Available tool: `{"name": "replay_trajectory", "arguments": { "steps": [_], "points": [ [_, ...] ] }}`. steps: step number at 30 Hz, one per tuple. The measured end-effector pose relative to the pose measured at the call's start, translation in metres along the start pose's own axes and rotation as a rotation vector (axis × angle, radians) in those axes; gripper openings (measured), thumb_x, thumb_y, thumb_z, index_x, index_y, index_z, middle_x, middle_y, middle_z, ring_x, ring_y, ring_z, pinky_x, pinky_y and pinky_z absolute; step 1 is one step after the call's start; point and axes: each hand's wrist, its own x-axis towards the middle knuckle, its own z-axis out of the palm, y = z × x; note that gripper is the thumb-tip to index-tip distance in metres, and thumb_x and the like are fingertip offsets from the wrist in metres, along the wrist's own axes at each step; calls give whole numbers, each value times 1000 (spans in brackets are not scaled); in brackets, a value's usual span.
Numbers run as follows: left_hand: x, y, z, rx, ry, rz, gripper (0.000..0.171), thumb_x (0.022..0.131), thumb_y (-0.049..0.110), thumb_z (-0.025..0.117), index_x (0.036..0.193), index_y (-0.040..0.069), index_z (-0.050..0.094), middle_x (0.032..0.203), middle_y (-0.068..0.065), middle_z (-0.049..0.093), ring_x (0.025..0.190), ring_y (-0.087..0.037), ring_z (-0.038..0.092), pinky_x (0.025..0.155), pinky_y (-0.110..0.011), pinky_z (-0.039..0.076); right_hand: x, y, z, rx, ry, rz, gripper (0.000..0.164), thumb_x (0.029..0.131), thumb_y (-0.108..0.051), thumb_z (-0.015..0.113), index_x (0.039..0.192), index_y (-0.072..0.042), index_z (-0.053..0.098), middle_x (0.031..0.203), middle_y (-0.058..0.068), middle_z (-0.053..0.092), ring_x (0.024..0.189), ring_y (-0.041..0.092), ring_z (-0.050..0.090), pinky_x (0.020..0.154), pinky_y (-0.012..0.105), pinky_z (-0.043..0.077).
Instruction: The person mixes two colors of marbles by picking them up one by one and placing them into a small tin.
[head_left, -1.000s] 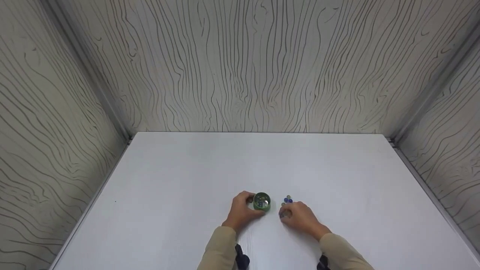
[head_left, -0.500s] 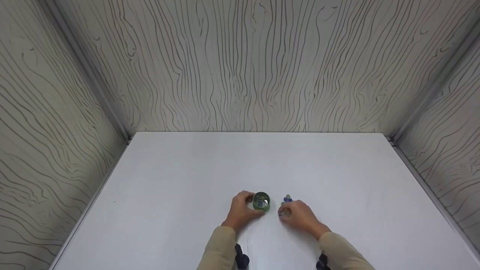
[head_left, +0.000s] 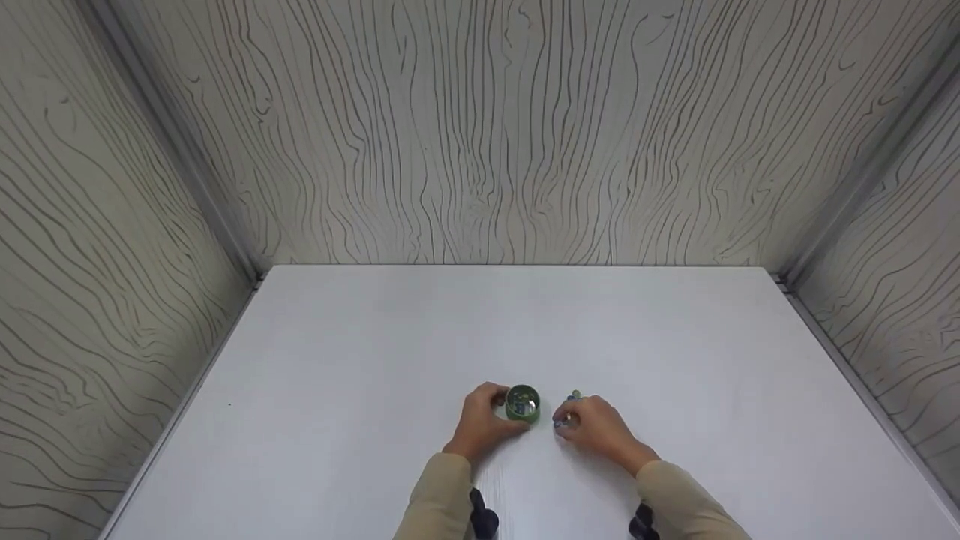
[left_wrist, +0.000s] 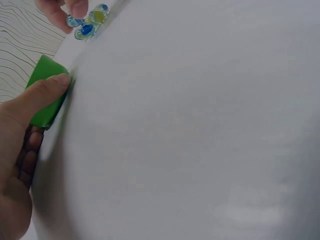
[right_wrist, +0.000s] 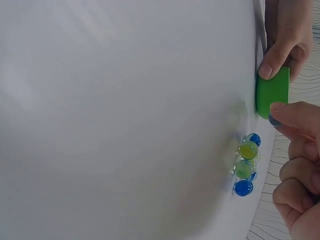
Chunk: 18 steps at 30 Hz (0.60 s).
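Observation:
A small round green container (head_left: 523, 405) stands on the white table with several marbles inside. My left hand (head_left: 484, 424) grips its side, thumb (left_wrist: 47, 92) at the near wall and fingers behind. Just to the right, my right hand (head_left: 600, 431) pinches one bluish glass marble (right_wrist: 274, 120) between thumb and forefinger. In the right wrist view that marble appears slightly above the tabletop. Several loose glass marbles (right_wrist: 244, 169), blue and yellow-green, lie in a cluster on the table beside the right hand, which partly hides them in the head view.
The white tabletop (head_left: 375, 337) spreads around both hands. Wood-grain panels (head_left: 480, 135) rise at its back and on both sides. Dark wrist-worn devices (head_left: 484, 517) sit below the forearms.
My right hand has shifted slightly left and up in the head view, toward the container, with the marble pinched. The left hand and container stay in place.

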Motion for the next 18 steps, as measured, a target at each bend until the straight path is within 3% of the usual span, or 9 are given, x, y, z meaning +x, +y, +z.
{"name": "replay_trajectory", "arguments": {
  "steps": [12, 15, 18],
  "points": [
    [-1, -1, 1, 8, 2, 1, 51, 70, 25, 84, 113, 7, 63, 106, -3, 65, 98, -13, 59, 90, -28, 51, 4, -4, -2, -5, -4, -2, 12, 79, -11, 73, 91, -11, 75, 93, 3, 74, 89, 17, 64, 82, 40, 54],
    [-1, 1, 0, 2, 2, 4, 50, 69, 23, 84, 112, 6, 64, 104, -3, 65, 98, -13, 59, 89, -28, 51, 5, -5, -2, -7, -3, -5, 12, 80, -12, 73, 92, -11, 75, 90, 1, 74, 81, 13, 60, 75, 32, 53],
    [-1, 2, -1, -7, 2, 10, 50, 68, 20, 85, 110, 5, 64, 103, -5, 66, 97, -14, 59, 89, -28, 51, 6, -7, -3, -6, -1, -6, 12, 80, -13, 73, 92, -12, 74, 83, -2, 70, 74, 8, 49, 67, 23, 43]
  ]
}}
